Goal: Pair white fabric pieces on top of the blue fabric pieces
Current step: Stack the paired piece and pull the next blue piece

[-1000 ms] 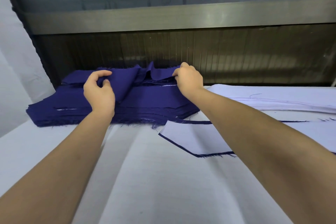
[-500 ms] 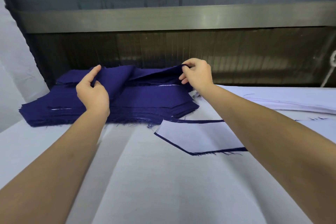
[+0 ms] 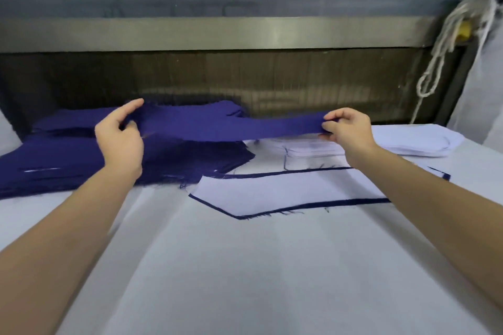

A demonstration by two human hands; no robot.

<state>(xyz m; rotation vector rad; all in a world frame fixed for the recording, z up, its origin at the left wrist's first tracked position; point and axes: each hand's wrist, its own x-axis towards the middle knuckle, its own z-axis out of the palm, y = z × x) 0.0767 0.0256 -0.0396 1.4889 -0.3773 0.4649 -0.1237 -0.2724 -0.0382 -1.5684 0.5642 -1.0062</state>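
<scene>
Blue piece (image 3: pixel 226 126) — aloft between hands (image 3: pixel 119 141) (image 3: pixel 348 130)

On the table (image 3: pixel 245 280) before you, one stack of fabric pieces (image 3: pixel 54 166) lies at the far left and a second stack (image 3: pixel 408 141) at the far right, both just before the back panel (image 3: pixel 299 81). A single fabric piece (image 3: pixel 231 128) spans the air between your left hand (image 3: pixel 119 139), above the left stack, and your right hand (image 3: pixel 348 130), beside the second stack. Below it and nearer you, a layered pair (image 3: pixel 285 190) lies flat on the table, one piece on the other, its left tip just beside the left stack.
</scene>
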